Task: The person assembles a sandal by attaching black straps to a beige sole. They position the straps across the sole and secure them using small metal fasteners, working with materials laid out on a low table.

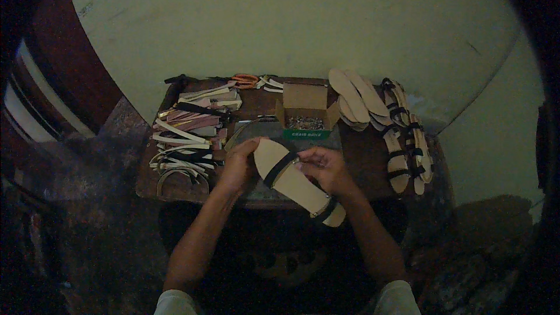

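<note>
A sandal with a pale beige sole (296,189) is held tilted over the near edge of the table, its broad end up and to the left. A wide black strap (275,172) crosses its upper part, and another dark strap (324,209) crosses the lower end. My left hand (240,166) grips the sole by its broad end, fingers closed around the edge. With fingertips pinched together, my right hand (326,168) is at the right end of the wide strap, where something small and shiny shows. The fingers partly hide that spot.
On the wooden table (363,160), an open cardboard box (305,96) holds small metal pieces (305,123). Loose strap strips (184,140) pile up at left, with orange-handled scissors (245,80) behind. Bare soles (353,96) and strapped sandals (400,166) lie at right. A wall (280,17) rises behind.
</note>
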### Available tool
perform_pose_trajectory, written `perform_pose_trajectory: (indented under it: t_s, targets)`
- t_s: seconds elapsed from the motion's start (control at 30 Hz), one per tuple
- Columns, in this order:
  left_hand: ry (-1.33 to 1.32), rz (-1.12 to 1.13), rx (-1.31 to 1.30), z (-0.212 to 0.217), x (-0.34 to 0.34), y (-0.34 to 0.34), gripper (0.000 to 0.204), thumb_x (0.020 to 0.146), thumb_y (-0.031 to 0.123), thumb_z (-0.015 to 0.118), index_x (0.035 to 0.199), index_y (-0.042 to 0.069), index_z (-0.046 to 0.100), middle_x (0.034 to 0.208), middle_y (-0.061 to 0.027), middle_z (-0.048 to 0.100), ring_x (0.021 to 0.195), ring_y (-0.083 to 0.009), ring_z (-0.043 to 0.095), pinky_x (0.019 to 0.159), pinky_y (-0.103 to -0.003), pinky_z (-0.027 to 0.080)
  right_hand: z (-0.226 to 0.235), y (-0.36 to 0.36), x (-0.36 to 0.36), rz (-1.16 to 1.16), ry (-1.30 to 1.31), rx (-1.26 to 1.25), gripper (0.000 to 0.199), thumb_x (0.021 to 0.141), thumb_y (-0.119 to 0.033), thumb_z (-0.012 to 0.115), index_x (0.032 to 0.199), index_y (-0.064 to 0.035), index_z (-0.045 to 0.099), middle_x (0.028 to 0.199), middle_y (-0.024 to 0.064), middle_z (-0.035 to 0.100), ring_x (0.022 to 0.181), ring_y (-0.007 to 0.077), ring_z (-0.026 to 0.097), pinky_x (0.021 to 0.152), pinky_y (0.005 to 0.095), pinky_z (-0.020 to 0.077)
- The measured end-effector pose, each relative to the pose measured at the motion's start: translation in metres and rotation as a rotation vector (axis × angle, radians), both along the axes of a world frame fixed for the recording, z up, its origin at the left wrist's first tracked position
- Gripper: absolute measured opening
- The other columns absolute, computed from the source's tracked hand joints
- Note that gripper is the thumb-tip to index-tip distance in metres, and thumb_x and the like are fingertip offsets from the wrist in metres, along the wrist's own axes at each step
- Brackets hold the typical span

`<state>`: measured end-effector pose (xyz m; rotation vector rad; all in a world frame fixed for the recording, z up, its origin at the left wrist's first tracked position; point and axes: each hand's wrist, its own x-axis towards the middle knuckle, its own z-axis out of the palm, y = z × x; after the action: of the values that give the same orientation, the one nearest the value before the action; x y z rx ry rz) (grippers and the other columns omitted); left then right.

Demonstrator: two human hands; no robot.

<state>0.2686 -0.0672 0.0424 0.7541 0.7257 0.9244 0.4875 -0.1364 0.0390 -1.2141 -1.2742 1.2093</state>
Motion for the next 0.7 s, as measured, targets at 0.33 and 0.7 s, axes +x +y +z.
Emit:
perform_pose_trajectory:
  t_s: [0.33,0.7]
  targets:
    - [0.387,0.319,0.451,0.003,-0.005,0.006,0.032,0.09,0.017,0.062,0.117,0.001,0.06,0.099,-0.0085,0.066,0.087,-0.0132,0.061,0.076,-0.028,0.049,0.046,0.043,0.0,0.107,-0.3,-0.077,0.029,0.084,-0.01,0.071,0.109,0.0023,0.063,0.103,0.01,0.067,0.093,0.0164,0.064,0.08,0.0292,0.0521]
    - [0.635,0.307,0.462,-0.039,-0.012,0.012,0.029,0.086,0.019,0.069,0.109,0.001,0.066,0.089,-0.0095,0.068,0.08,-0.0163,0.063,0.073,-0.03,0.05,0.035,0.01,-0.008,0.031,-0.648,0.038,0.037,0.085,-0.023,0.068,0.117,-0.0051,0.063,0.115,0.0157,0.065,0.107,0.0285,0.062,0.095,0.0375,0.0476]
